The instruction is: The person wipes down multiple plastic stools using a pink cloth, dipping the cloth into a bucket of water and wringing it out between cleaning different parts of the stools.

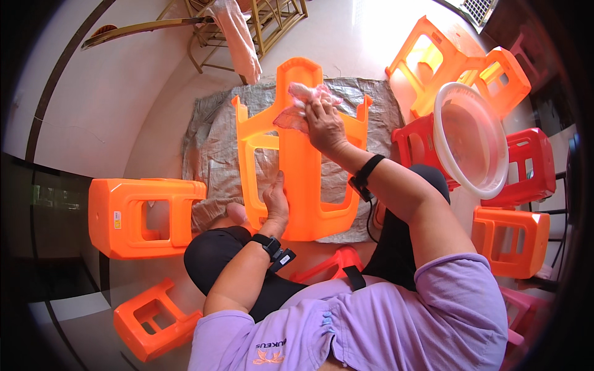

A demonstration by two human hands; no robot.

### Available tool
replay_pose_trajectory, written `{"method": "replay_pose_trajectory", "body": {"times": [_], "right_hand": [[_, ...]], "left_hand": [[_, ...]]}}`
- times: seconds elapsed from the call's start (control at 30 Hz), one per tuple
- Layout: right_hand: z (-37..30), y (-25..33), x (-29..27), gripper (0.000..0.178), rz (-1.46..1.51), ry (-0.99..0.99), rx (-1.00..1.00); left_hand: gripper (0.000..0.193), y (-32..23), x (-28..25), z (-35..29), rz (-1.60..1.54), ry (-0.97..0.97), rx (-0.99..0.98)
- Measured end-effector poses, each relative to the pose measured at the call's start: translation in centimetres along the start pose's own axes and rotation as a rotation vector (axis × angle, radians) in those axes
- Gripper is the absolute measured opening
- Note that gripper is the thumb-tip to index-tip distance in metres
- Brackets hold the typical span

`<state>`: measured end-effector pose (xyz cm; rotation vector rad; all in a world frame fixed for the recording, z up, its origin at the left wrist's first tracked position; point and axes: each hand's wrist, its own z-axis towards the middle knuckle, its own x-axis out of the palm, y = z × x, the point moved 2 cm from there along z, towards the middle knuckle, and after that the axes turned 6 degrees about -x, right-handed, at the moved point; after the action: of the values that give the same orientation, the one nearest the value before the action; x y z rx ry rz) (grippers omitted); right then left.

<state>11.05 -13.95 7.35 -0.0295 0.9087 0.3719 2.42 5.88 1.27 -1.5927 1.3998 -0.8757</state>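
An orange plastic stool lies tipped over in front of me, its legs pointing away and one leg uppermost in the middle. My right hand presses a pink and white cloth onto that upper leg, fingers closed over the bunched fabric. Lower down, my left hand grips the stool's side near its seat end, thumb up along the leg; the fingertips are hidden behind the plastic. Beneath the stool spreads a grey woven sheet.
A white basin rests on red stools at the right. Orange stools stand at the left, lower left, right and far right. A bamboo rack with a draped pale cloth is at the back.
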Motion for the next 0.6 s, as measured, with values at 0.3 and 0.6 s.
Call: {"method": "replay_pose_trajectory", "body": {"times": [0.3, 0.6], "right_hand": [[2.5, -2.3, 0.2, 0.05, 0.05, 0.205, 0.243], [1.2, -1.7, 2.8, 0.048, -0.081, 0.118, 0.104]], "left_hand": [[0.041, 1.1, -0.7, 1.5, 0.098, -0.012, 0.042], [0.041, 1.4, -1.0, 1.9, 0.081, 0.017, 0.105]]}}
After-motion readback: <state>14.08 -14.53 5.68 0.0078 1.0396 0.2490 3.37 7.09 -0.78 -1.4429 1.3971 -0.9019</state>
